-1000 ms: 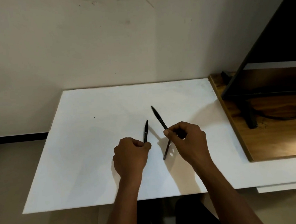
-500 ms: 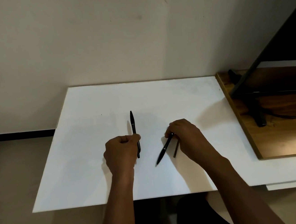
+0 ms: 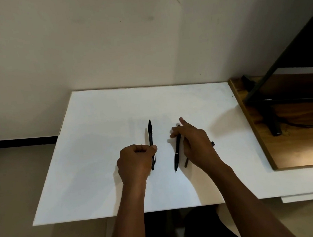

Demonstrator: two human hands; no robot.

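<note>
The person has 2 pens in hand over the flat white rectangular board (image 3: 98, 162). The left hand (image 3: 137, 162) is curled into a fist, and its thumb presses a slim black pen with a thin pale ring (image 3: 150, 136) against the side of the bent forefinger. That pen runs almost straight away from the person. Its tapered end points toward the wall and its clip end sticks out below the thumb, close over the middle of the board.

Just to its right, and apart from it, the right hand (image 3: 194, 145) pinches a second black pen (image 3: 177, 154) near its upper end, between the thumb and the bent fingers. The forefinger sticks out straight ahead and touches nothing. This pen is turned the other way, with its pointed tip toward the person and a slight slant to the left. I cannot tell whether the tip rests on the board or hangs just above it. Both pens are narrow, glossy and dark all over.

A short dark stub (image 3: 186, 163) shows beside the second pen at the heel of the right hand, but I cannot make out what it is.

On the right, a brown wooden desktop (image 3: 289, 153) sits against the board's edge. It carries a black metal stand (image 3: 272, 122) and a dark cable (image 3: 305, 125). A scuffed beige wall (image 3: 106, 46) rises behind.
</note>
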